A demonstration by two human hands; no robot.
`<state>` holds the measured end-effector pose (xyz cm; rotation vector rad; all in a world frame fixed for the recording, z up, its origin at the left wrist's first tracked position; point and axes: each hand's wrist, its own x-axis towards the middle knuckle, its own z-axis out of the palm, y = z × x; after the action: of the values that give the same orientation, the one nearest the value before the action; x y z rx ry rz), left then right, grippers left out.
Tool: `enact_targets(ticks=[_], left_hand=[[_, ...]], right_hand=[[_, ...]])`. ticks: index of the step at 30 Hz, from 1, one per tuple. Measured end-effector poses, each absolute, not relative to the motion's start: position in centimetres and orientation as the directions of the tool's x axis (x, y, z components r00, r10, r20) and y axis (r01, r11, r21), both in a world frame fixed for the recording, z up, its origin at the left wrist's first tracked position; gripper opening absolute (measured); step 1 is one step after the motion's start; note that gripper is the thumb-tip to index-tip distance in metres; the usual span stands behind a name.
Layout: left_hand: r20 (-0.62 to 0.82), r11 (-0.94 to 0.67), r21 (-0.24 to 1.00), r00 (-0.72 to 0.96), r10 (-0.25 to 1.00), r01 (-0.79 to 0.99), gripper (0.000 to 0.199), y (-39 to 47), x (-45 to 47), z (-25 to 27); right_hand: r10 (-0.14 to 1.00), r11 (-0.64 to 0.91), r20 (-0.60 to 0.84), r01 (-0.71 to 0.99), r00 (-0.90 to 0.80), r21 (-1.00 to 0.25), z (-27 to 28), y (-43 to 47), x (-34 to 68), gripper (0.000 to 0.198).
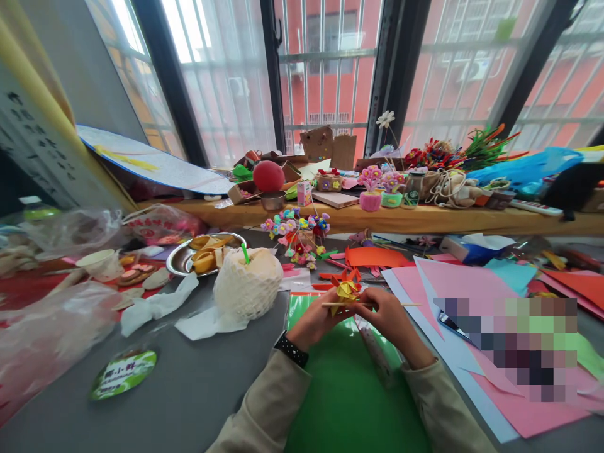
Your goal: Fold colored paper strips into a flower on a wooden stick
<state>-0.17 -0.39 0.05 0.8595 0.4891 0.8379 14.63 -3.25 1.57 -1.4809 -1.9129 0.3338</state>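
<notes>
Yellow folded paper (346,290): raised between both hands above the far end of the green mat (353,402); from my remote seat I see an orange sheet (377,256) beyond it.
Desk side, left: grey desk (202,390) shows between a round green label (123,375) and the mat, giving me room outside the left sleeve.
Netted round thing: white, with a green straw (245,253), it bounds that room at the back; I read it (250,289) as near the left hand but apart from it.
Left hand (314,322): narrow, fingers closed on the yellow folded paper.
Thin stick (410,305): lies crosswise, in front of the left fingers, its end poking out past the right hand.
Right hand (391,321): narrow, curled about the stick, fingertips meeting the left ones at the paper.
Mat edge, right: pink sheets (523,415) lie close by, so I have less room there.
</notes>
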Motion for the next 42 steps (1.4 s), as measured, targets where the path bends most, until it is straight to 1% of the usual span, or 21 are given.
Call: enact_targets(ticks=[5,10,16,22,28,32,36,39,42], left_hand=[[-0.04,0.387,0.805,0.609,0.792,-0.45,0.024,-0.44,-0.23,0.23],[-0.037,0.399,0.788,0.61,0.791,-0.469,0.023,-0.41,-0.06,0.26],[-0.033,0.405,0.774,0.608,0.793,-0.486,0.021,-0.43,-0.03,0.36],[-0.073,0.412,0.775,0.579,0.812,-0.479,0.024,-0.31,-0.03,0.32],[-0.089,0.38,0.789,0.522,0.848,-0.482,0.022,-0.4,-0.1,0.39],[-0.137,0.398,0.783,0.491,0.86,-0.479,0.022,-0.55,-0.05,0.53],[-0.131,0.404,0.805,0.533,0.836,-0.436,0.026,-0.67,-0.03,0.52],[-0.129,0.392,0.829,0.545,0.828,-0.399,0.025,-0.66,0.0,0.35],[-0.153,0.394,0.841,0.536,0.83,-0.37,0.02,-0.52,0.09,0.06]], right_hand=[[0.907,0.339,0.413,0.733,-0.086,-0.59,1.31,-3.11,14.42,0.035],[0.868,0.376,0.491,0.741,-0.072,-0.557,1.12,-3.09,14.44,0.037],[0.839,0.403,0.54,0.745,-0.068,-0.531,1.05,-3.1,14.32,0.036],[0.747,0.414,0.664,0.795,-0.019,-0.443,0.6,-3.18,13.92,0.034],[0.669,0.441,0.74,0.767,0.065,-0.466,1.1,-3.44,14.42,0.028],[0.661,0.533,0.749,0.728,-0.04,-0.431,1.39,-3.46,14.25,0.021],[0.658,0.592,0.743,0.696,-0.125,-0.407,1.22,-3.33,13.76,0.021],[0.683,0.604,0.713,0.672,-0.161,-0.427,1.1,-3.2,13.69,0.013],[0.707,0.615,0.676,0.65,-0.206,-0.446,1.0,-3.07,13.76,0.01]])
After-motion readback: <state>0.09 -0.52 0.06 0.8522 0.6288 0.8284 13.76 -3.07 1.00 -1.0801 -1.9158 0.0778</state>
